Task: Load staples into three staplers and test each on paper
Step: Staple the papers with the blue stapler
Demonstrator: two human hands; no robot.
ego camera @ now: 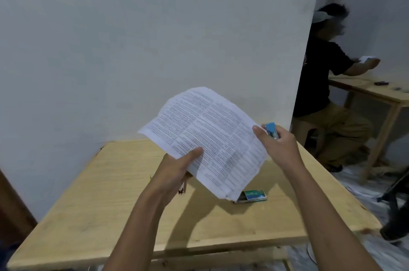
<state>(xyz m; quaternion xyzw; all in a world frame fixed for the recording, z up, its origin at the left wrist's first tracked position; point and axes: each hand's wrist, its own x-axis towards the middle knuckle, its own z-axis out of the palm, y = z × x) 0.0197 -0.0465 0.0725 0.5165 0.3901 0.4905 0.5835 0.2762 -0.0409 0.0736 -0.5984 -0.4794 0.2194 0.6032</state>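
Observation:
A stack of printed paper point(208, 135) is lifted above the wooden table point(124, 193). My left hand point(179, 164) grips its lower left edge, thumb on top. My right hand point(276, 142) holds a small blue stapler point(271, 130) at the stack's right edge, with the thumb touching the top sheet. A green staple box point(254, 195), slid open, lies on the table under the stack's near corner. A dark red object point(182, 189) shows below my left hand, partly hidden; a yellow bit point(150, 177) peeks out beside my left wrist.
A white wall point(155, 38) rises behind the table. At the right, another person point(325, 85) sits at a second wooden table point(376, 91). A dark chair or stand leg point(396, 200) stands on the floor near my table's right edge.

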